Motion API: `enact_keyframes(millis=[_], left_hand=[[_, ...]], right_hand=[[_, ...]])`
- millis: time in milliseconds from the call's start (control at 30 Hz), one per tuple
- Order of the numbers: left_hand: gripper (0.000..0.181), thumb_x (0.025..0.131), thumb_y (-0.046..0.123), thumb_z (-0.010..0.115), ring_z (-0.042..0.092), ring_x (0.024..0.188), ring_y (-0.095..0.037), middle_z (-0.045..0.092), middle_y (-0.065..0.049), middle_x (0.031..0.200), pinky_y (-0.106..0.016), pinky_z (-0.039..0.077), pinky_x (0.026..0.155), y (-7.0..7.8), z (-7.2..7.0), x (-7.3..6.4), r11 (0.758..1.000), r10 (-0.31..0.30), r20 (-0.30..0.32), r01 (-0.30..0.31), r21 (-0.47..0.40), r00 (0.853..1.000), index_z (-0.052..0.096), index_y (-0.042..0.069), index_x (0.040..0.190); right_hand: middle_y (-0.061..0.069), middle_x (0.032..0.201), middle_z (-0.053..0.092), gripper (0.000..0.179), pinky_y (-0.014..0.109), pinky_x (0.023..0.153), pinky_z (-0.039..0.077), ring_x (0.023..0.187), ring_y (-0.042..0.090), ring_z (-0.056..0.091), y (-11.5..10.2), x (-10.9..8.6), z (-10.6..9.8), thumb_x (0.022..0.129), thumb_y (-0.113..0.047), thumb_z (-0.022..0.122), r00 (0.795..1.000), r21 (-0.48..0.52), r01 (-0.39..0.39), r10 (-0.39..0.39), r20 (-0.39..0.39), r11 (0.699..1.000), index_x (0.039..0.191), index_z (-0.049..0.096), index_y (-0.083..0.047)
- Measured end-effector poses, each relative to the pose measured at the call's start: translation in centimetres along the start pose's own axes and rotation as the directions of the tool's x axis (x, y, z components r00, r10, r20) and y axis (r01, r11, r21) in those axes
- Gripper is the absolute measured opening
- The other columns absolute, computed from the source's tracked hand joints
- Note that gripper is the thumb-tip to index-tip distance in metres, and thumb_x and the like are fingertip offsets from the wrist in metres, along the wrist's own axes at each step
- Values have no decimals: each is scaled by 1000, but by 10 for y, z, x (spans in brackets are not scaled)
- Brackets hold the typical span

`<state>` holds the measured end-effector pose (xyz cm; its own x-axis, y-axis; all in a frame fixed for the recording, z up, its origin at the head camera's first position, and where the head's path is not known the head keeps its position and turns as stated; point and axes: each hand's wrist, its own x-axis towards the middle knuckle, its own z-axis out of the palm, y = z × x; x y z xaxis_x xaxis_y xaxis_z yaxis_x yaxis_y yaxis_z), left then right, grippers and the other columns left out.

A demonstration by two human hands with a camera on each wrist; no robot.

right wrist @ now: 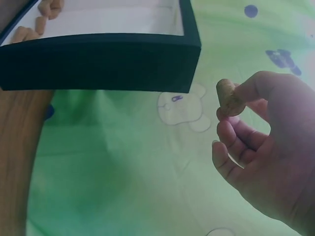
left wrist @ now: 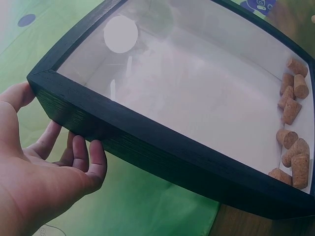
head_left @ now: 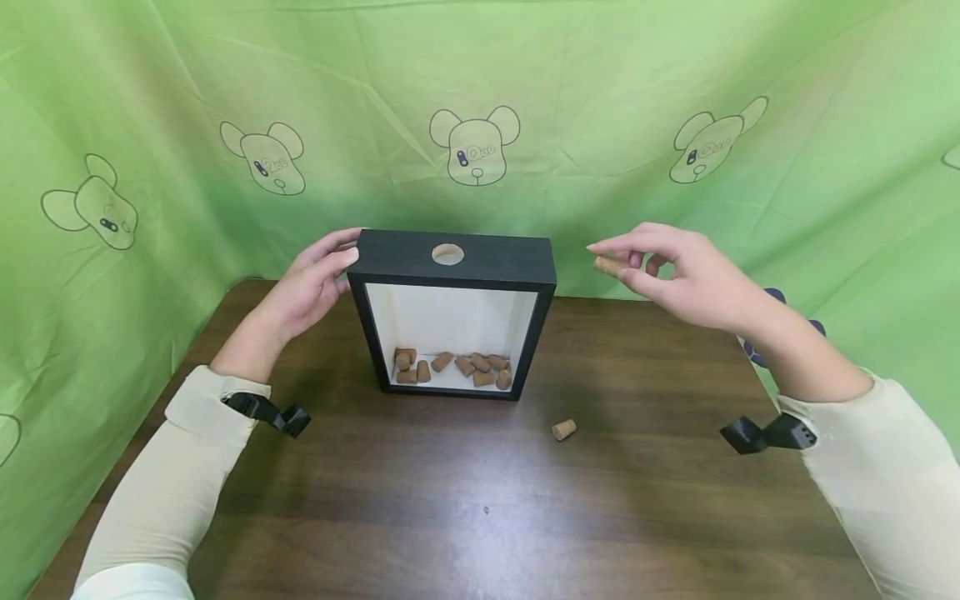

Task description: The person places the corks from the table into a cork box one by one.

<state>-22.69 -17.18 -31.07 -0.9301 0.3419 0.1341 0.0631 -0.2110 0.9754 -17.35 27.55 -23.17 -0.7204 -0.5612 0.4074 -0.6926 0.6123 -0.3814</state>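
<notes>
A black shadow box frame stands upright on the table, with a clear front, a white back and a round hole in its top. Several corks lie along its bottom inside. My left hand holds the frame by its upper left corner; in the left wrist view the thumb and fingertips touch the dark side. To the right of the frame, my right hand pinches a cork between thumb and fingers, in the air and apart from the frame. Another loose cork lies on the table, in front and to the right.
The brown wooden table reaches back to a green cloth printed with bear heads, which hangs behind and at both sides. Black wrist cameras are strapped over both light sleeves.
</notes>
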Motion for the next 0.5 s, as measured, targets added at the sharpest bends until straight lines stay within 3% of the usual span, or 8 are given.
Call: enact_keyframes(millis=[167, 333, 500], left_hand=[[49, 107, 8, 41, 59, 107, -10, 51, -3, 132, -24, 46, 90, 0, -1, 0, 1000, 1, 5, -1, 4, 1000, 30, -5, 154], [50, 107, 8, 41, 59, 108, -9, 51, -2, 132, -24, 46, 91, 0, -1, 0, 1000, -1, 3, 1, 6, 1000, 29, -5, 154], [50, 107, 8, 41, 59, 108, -9, 50, -2, 133, -25, 45, 91, 0, -1, 0, 1000, -5, 3, 5, 10, 1000, 29, -4, 154]], right_hand=[[-7, 90, 62, 33, 16, 76, 44, 86, 5, 52, -10, 15, -3, 97, -3, 67, 1000, 1, 14, -14, -8, 1000, 126, 72, -17], [-6, 92, 63, 24, 21, 78, 45, 88, 8, 54, -22, 31, 0, 99, -13, 67, 999, 38, -48, 48, -9, 998, 122, 71, -19], [-2, 94, 62, 26, 22, 77, 44, 89, 10, 55, -28, 45, 8, 92, -3, 70, 998, 79, -52, 54, -24, 996, 117, 64, -10]])
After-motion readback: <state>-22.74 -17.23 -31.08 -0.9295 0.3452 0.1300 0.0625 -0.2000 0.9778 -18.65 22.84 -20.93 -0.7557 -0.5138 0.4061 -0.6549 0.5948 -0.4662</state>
